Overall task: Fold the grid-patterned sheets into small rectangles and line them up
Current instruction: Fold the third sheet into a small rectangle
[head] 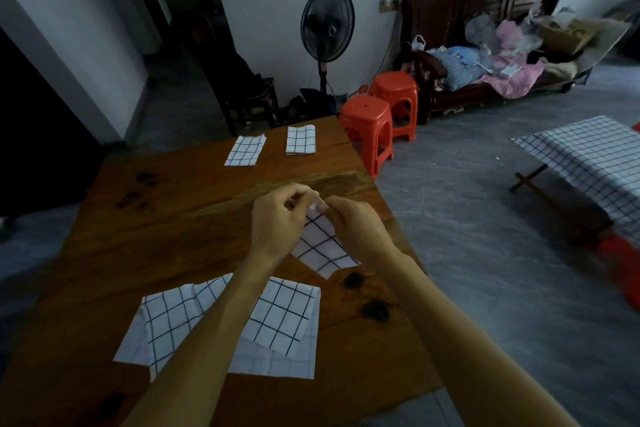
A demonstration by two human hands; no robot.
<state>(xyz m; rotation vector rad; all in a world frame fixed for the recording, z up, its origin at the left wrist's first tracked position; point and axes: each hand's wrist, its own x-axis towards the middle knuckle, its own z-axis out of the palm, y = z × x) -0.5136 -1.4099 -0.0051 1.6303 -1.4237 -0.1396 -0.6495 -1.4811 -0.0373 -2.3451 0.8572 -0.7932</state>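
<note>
A white sheet with a black grid [323, 246] hangs above the middle of the wooden table [166, 218]. My left hand [277, 218] and my right hand [353, 222] both pinch its top corner, fingertips nearly touching. Its lower corner droops toward the tabletop. Two folded grid rectangles lie side by side at the far edge: one [245, 150] on the left, one [301, 139] on the right. Near me, a loose pile of unfolded grid sheets [280, 319] lies flat, partly hidden under my left forearm.
Two orange plastic stools [367, 128] stand off the table's far right corner. A black standing fan [327, 28] is behind them, a cluttered wooden bench [485, 55] along the wall. A large grid cloth [588, 163] covers a folding stand at the right.
</note>
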